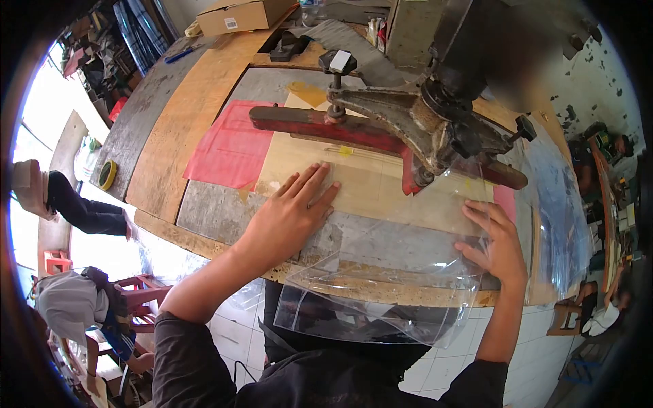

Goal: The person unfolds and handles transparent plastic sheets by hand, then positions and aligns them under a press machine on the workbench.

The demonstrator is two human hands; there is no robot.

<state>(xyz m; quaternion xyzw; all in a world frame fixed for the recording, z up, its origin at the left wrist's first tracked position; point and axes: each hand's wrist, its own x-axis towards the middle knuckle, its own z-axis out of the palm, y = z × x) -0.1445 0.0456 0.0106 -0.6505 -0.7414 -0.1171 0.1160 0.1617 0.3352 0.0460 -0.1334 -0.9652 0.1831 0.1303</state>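
A clear plastic sheet lies over the front of the work table and droops past its edge towards my body. My left hand rests flat, fingers stretched, on a cream-coloured board beneath the machine. On the right, my right hand touches the plastic with its thumb and fingers apart. Just beyond both hands, a long red bar hangs from a metal press head and crosses above the board. Red sheet material shows at the board's left side.
A cardboard box stands at the back left. A yellow tape roll sits near the table's left edge. More clear plastic sheets lie at the right. Other people are at the far left, lower left and right.
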